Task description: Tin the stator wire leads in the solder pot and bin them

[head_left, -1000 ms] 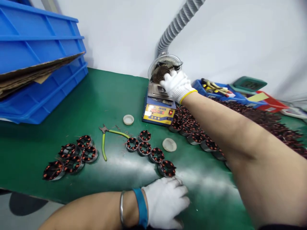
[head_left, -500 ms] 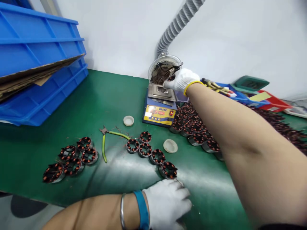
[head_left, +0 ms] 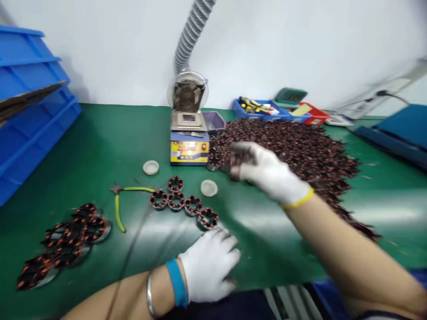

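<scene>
My left hand (head_left: pixel 210 262), in a white glove with a blue wristband, lies palm down on the green mat (head_left: pixel 110 138), fingers loosely flat, just below the last piece in a row of copper-wound stators (head_left: pixel 187 203). Motion smears my gloved right hand (head_left: pixel 268 173) as it hovers at the near edge of a big pile of stators (head_left: pixel 300 146). Its fingers pinch a dark stator (head_left: pixel 244 155). The yellow-and-blue solder pot (head_left: pixel 189 144) stands left of that hand, with a round fan guard (head_left: pixel 187 95) behind it.
Green-handled cutters (head_left: pixel 118 209) lie left of the row. Several stators (head_left: pixel 66 240) sit at the near left, two white caps (head_left: pixel 151 167) (head_left: pixel 209 188) near the pot. Blue crates (head_left: pixel 26 120) are stacked far left, a grey hose (head_left: pixel 191 31) rises behind, tool bins (head_left: pixel 256 109) at the back.
My right hand has come away from the fan and solder pot, down and toward the stator pile. The camera has swung right. My left hand stays on the mat.
</scene>
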Available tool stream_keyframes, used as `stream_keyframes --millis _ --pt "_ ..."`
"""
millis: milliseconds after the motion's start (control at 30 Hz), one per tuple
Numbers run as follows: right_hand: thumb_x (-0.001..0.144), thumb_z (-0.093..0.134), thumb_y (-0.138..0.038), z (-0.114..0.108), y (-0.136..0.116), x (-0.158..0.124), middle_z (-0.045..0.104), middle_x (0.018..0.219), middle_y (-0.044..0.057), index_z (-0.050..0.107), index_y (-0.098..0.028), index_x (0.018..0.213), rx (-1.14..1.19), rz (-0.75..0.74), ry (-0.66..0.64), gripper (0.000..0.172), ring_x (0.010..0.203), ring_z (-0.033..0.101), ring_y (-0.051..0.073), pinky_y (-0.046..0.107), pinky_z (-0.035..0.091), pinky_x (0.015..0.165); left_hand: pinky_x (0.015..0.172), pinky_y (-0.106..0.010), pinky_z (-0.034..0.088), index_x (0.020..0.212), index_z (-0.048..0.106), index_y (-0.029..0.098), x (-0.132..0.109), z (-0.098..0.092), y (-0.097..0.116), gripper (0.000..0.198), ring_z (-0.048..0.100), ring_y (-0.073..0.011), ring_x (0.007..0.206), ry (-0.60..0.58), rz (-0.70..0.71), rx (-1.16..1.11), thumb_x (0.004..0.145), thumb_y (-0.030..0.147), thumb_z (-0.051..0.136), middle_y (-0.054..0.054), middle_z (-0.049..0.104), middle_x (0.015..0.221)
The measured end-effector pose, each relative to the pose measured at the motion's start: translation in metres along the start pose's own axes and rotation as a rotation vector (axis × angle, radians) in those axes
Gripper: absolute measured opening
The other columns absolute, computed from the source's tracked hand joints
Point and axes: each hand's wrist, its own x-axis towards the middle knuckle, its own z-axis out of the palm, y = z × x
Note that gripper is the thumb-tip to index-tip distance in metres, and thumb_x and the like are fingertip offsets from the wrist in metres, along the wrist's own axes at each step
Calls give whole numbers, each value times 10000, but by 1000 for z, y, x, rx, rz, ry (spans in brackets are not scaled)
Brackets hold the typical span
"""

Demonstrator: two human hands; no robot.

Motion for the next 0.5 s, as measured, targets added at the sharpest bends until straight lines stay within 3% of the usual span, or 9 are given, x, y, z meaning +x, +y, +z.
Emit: stream_keyframes --millis 133,233,333,400,500 --pt "694 738 -247 36 14 -93 724 1146 87 640 -186 1218 -57 133 -68 536 1046 708 230 379 596 902 1206 -508 355 1331 575 128 0 4 10 485 454 -356 1414 -119 24 -10 935 406 589 -194 523 1499" --pt "713 762 -273 54 14 -117 706 1217 84 635 -214 1269 -98 216 -137 573 1119 690 236 386 567 976 1200 -536 364 1352 562 167 2 6 15 433 488 -347 1386 -168 27 -43 959 348 550 -169 547 1474" --pt "653 838 -410 41 18 -124 652 1342 91 549 -229 1421 -124 123 -208 840 1194 658 261 389 552 1002 1179 -543 403 1410 515 179 6 3 18 505 506 -341 1376 -184 16 -78 913 245 572 -164 559 1459" --pt "607 852 -506 18 28 -137 594 1421 125 509 -198 1460 -256 15 -88 970 1271 602 303 422 519 1049 1186 -552 400 1443 485 151 9 2 19 580 457 -348 1429 -169 30 -67 873 180 586 -188 523 1501" --pt "686 779 -549 -23 51 -166 659 1274 197 605 -109 1311 -635 48 318 784 1185 609 365 510 480 1041 1171 -604 408 1436 498 103 15 6 20 627 400 -400 1467 -134 -6 -25 832 180 644 -234 456 1553"
